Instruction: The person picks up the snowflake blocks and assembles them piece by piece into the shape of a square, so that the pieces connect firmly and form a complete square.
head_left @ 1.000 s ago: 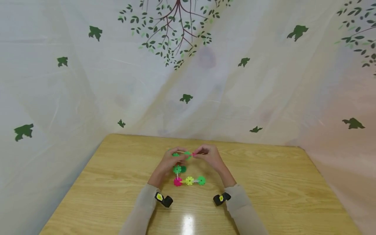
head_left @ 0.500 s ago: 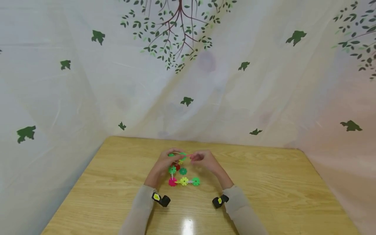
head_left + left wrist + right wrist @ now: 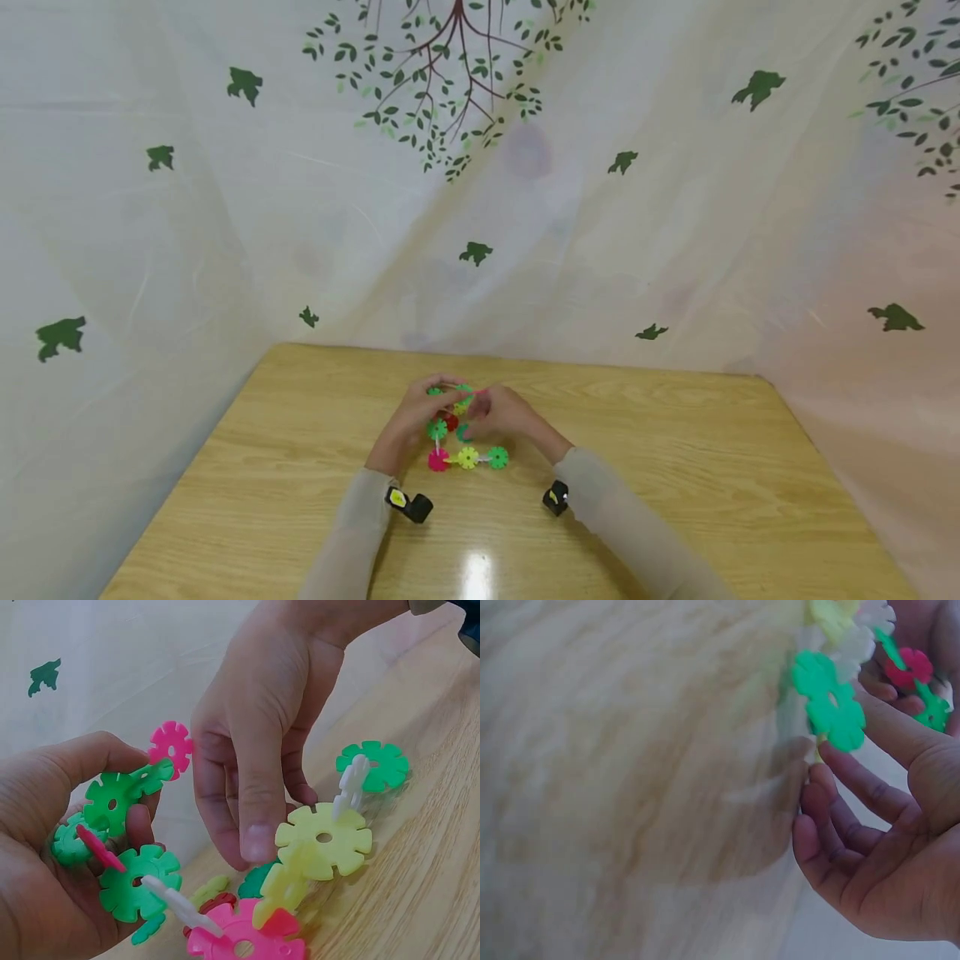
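My left hand [image 3: 411,415] holds a chain of joined plastic snowflake discs by its green part [image 3: 112,802]. At that end a pink disc [image 3: 171,742] stands out past the fingertips. The chain bends down through a green disc [image 3: 140,881] and a larger pink disc [image 3: 225,941] to a yellow disc [image 3: 322,838] and a green end disc [image 3: 379,766]. My right hand [image 3: 510,415] reaches down with thumb and fingers at a loose dark green disc [image 3: 259,879], partly covered by them. Whether it is pinched is hidden.
A loose red disc [image 3: 451,422] and a yellow disc [image 3: 460,409] lie on the wooden table [image 3: 675,483] by the left hand. Behind the table hangs a pale curtain [image 3: 555,275] with leaf prints.
My right hand has let go of the pink disc, now fixed at the chain's end, and moved down and left to the dark green disc. My left hand keeps hold of the chain, slightly further left.
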Available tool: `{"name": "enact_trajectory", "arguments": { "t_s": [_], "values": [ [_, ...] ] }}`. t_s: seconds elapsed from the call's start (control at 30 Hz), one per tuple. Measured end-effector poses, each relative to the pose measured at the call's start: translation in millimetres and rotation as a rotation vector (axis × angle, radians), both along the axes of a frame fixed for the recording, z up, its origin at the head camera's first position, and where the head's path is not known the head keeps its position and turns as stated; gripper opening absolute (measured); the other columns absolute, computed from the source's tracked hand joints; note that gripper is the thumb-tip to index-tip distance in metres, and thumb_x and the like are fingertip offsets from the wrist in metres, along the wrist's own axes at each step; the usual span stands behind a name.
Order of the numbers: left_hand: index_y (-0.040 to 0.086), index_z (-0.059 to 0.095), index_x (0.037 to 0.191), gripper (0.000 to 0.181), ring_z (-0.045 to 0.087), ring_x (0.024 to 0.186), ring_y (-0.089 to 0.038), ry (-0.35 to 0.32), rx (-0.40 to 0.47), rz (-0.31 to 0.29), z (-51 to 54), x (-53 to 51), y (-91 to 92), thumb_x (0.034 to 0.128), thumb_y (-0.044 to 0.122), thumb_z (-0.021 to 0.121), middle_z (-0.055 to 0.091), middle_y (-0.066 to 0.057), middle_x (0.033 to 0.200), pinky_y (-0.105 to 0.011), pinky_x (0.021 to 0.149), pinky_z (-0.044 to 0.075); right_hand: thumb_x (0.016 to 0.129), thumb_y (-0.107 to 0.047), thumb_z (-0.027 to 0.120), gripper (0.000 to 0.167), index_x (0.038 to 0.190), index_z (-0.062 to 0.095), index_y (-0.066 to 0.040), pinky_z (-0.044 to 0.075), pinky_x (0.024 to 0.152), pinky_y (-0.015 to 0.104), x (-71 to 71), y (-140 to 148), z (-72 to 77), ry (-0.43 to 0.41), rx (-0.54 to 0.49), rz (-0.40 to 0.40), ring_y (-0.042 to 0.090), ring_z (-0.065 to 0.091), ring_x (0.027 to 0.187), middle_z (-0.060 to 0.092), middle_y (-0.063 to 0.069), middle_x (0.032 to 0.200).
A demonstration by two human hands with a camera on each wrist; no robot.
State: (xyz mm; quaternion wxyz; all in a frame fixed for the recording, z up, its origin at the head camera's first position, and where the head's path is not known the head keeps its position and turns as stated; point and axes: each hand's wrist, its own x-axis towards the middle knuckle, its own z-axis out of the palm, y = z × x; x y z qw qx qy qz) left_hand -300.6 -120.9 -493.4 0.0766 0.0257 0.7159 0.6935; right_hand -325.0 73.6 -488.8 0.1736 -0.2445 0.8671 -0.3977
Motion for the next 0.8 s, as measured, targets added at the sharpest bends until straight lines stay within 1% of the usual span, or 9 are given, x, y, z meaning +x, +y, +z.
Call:
{"name": "enact_trajectory", "arguments": {
  "t_s": [0.07,0.17,0.27,0.43,0.5,0.6,0.7,0.8],
  "values": [
    [-0.003,0.068,0.117,0.029,0.059,0.074,-0.014,0.003,-0.012,0.004,0.7,-0.6,-0.7,0.0931,0.013,0.073,0.067,0.004,0.089,-0.024,0.065,0.049,0.076,-0.020,0.091,0.032,0.098,0.074,-0.004,0.046,0.060,0.023,1.0,-3,-1.1,0.008,0.026,-0.023,0.010,0.056,0.070,0.066,-0.001,0.078],
    [-0.003,0.069,0.118,0.031,0.059,0.074,-0.014,-0.006,-0.020,0.008,1.4,-0.7,-0.8,0.0926,0.014,0.074,0.066,0.005,0.090,-0.024,0.065,0.049,0.075,-0.019,0.091,0.030,0.095,0.073,-0.006,0.043,0.056,0.023,2.1,-6,-3.1,0.016,0.034,-0.039,0.011,0.053,0.066,0.063,-0.001,0.073],
    [-0.002,0.070,0.116,0.030,0.059,0.073,-0.014,-0.019,-0.019,0.026,2.0,-0.3,-0.5,0.0920,0.016,0.075,0.064,0.004,0.090,-0.024,0.064,0.048,0.078,-0.015,0.089,0.024,0.093,0.074,-0.005,0.042,0.058,0.024,2.7,-5,-3.0,0.019,0.028,-0.053,0.012,0.052,0.066,0.063,0.000,0.074],
    [0.001,0.072,0.113,0.029,0.060,0.077,-0.018,-0.037,-0.015,0.044,1.5,-0.8,0.1,0.0906,0.018,0.078,0.063,0.001,0.093,-0.027,0.069,0.051,0.078,-0.005,0.085,0.020,0.093,0.072,-0.002,0.043,0.060,0.024,2.3,5,-0.8,-0.022,0.007,-0.109,0.013,0.051,0.068,0.058,0.001,0.073],
    [0.001,0.071,0.113,0.031,0.061,0.080,-0.019,-0.037,-0.020,0.036,1.8,-1.3,0.1,0.0905,0.020,0.079,0.063,0.000,0.094,-0.028,0.072,0.052,0.077,0.000,0.084,0.021,0.093,0.071,-0.001,0.044,0.061,0.024,0.8,10,-1.2,-0.039,-0.016,-0.128,0.014,0.052,0.068,0.057,0.002,0.073],
    [0.000,0.071,0.114,0.033,0.063,0.082,-0.020,-0.030,-0.028,0.028,2.9,-0.5,-0.2,0.0908,0.021,0.079,0.064,0.000,0.094,-0.030,0.073,0.053,0.076,0.006,0.082,0.023,0.094,0.068,0.001,0.046,0.064,0.023,-2.3,18,-2.9,-0.038,-0.059,-0.136,0.014,0.054,0.071,0.060,0.005,0.077],
    [0.000,0.071,0.113,0.033,0.065,0.083,-0.022,-0.021,-0.034,0.026,3.5,0.2,-0.9,0.0903,0.022,0.079,0.065,-0.001,0.094,-0.031,0.073,0.055,0.077,0.009,0.079,0.023,0.097,0.067,0.005,0.049,0.067,0.023,-5.5,26,-5.9,-0.037,-0.124,-0.133,0.013,0.057,0.076,0.066,0.013,0.085],
    [0.000,0.071,0.113,0.032,0.066,0.086,-0.022,-0.018,-0.031,0.025,3.0,1.0,-1.2,0.0899,0.022,0.080,0.065,-0.001,0.098,-0.033,0.077,0.056,0.080,0.009,0.075,0.023,0.101,0.067,0.009,0.050,0.064,0.024,-8.0,35,-9.2,-0.047,-0.216,-0.136,0.012,0.060,0.073,0.070,0.023,0.090]
  ]
}}
